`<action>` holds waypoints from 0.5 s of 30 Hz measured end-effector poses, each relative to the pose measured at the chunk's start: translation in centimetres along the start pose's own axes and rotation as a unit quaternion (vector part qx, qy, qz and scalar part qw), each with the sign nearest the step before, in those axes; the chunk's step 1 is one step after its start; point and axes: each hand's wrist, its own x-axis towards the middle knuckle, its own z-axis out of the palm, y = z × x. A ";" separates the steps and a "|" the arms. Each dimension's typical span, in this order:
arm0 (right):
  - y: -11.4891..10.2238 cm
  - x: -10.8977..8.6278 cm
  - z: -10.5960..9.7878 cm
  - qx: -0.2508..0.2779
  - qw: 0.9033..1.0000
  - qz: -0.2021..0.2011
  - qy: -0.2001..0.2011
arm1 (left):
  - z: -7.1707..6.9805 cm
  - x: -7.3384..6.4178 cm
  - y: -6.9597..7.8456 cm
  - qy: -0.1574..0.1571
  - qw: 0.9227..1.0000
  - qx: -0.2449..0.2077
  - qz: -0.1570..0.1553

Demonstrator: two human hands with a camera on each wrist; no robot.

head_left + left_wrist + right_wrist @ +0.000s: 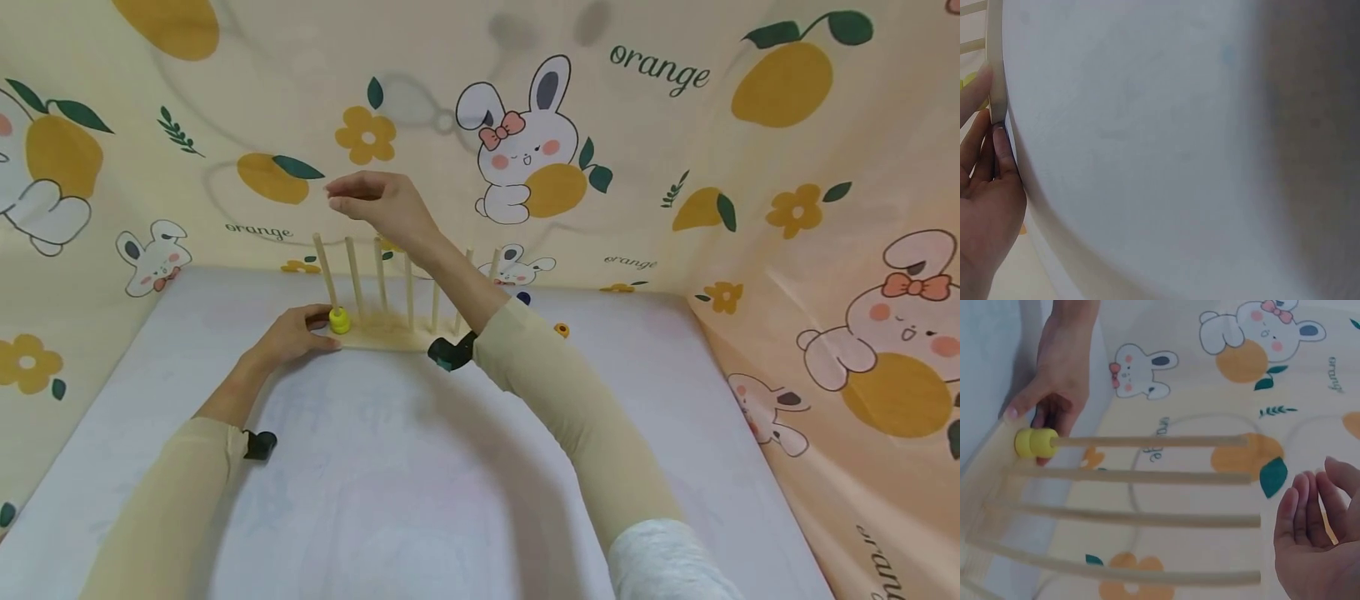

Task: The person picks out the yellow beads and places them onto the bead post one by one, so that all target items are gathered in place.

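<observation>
A wooden peg rack (382, 337) with several upright dowels stands on the white surface toward the back. Two yellow beads (1036, 443) sit stacked at the foot of its leftmost dowel (327, 275). My left hand (294, 335) holds the left end of the base, thumb at the front corner and fingers around behind. The left wrist view shows these fingers (1002, 153) right at the base's end. My right hand (386, 207) is raised above the dowel tops, its fingers loosely bent. In the right wrist view nothing shows between them, and the dowel tips point toward that palm.
An orange ring-shaped bead (562, 331) lies on the surface right of the rack, with a dark blue piece (523, 297) farther back. My right forearm crosses in front of the rack's right part and hides some of it. A patterned cloth wall (420, 50) rises behind.
</observation>
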 end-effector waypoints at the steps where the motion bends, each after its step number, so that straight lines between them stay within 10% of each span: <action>1: 0.0 -0.1 -0.3 0.003 1.000 -0.004 0.004 | 0.0 0.0 0.0 0.000 1.000 0.001 0.000; 15: 0.9 -1.7 -5.2 0.011 0.999 -0.015 0.039 | 0.1 0.0 0.0 0.002 1.000 0.002 0.011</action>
